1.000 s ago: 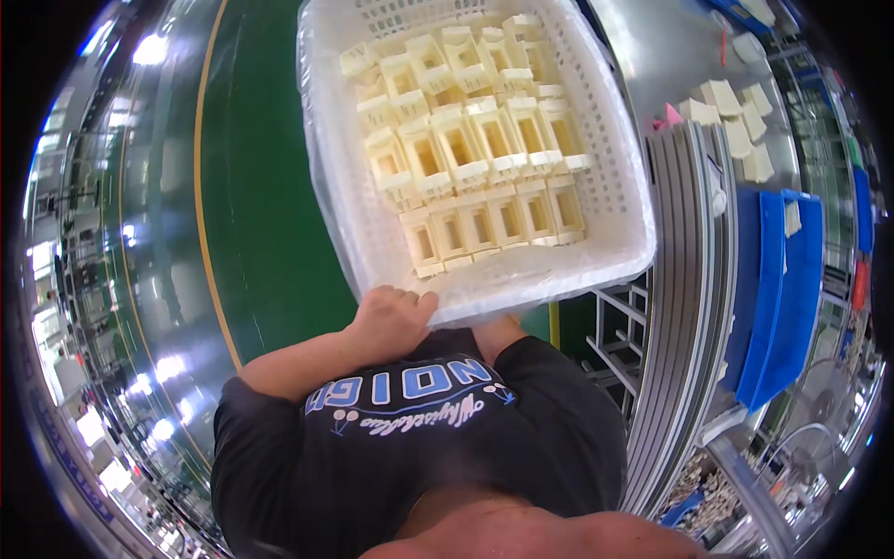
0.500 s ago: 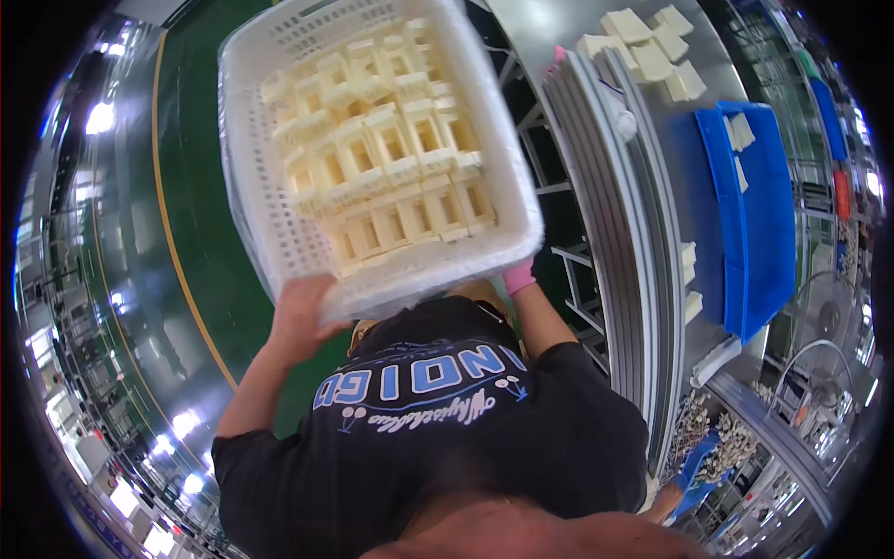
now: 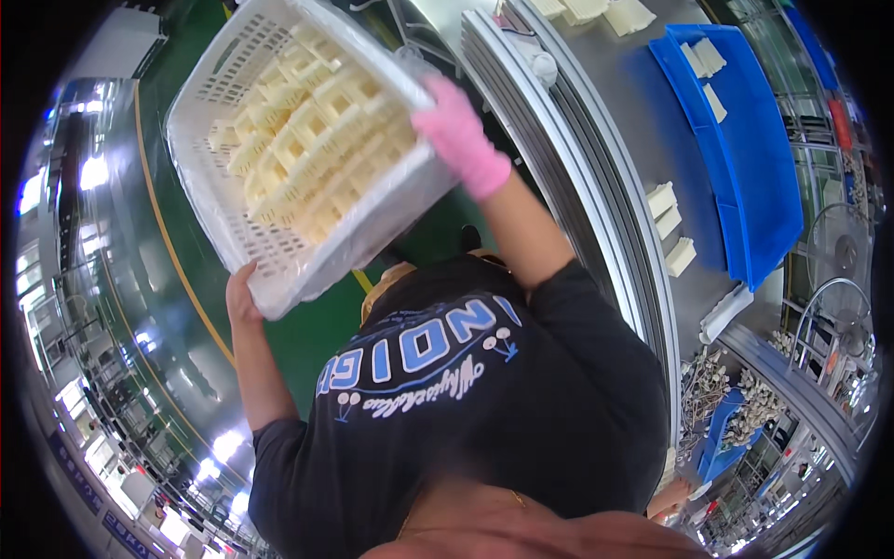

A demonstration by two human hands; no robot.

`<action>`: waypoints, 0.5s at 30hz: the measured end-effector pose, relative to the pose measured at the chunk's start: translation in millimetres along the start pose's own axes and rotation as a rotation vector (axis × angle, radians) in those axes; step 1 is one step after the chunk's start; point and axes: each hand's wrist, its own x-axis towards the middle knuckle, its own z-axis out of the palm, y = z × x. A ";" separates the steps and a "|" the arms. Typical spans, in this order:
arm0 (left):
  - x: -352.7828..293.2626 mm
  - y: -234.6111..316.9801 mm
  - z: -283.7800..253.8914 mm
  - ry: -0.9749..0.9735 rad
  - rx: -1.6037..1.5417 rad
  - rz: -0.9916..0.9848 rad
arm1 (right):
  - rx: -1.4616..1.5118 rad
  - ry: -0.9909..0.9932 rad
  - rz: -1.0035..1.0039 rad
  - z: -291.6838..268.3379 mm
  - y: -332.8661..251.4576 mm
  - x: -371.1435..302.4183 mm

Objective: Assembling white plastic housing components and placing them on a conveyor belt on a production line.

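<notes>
A white perforated plastic crate (image 3: 400, 212) hangs tilted in front of me over the green floor. Rows of cream-coloured plastic parts (image 3: 303, 140) with rectangular openings lie inside it, slightly blurred. Clear film seems to wrap the crate's outside. My bare left hand (image 3: 243, 294) grips the near left corner, its fingers partly hidden by the wall. On the right side my right hand (image 3: 461, 140), in a pink glove, is closed over the upper edge.
Metal rails (image 3: 568, 154) run along a steel table on my right. On that table stand a blue bin (image 3: 759, 163) with a few cream parts inside and some loose cream pieces (image 3: 681, 257). Legs of a metal frame (image 3: 410, 33) show beyond the crate.
The crate has swung left and turned, with its right side now higher. My right hand has moved from under the near right corner up to the right rim. The left hand shifted left.
</notes>
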 end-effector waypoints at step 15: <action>31.9 -89.9 0.1 0.009 -0.274 0.350 | 0.246 0.024 0.517 11.4 261.2 19.1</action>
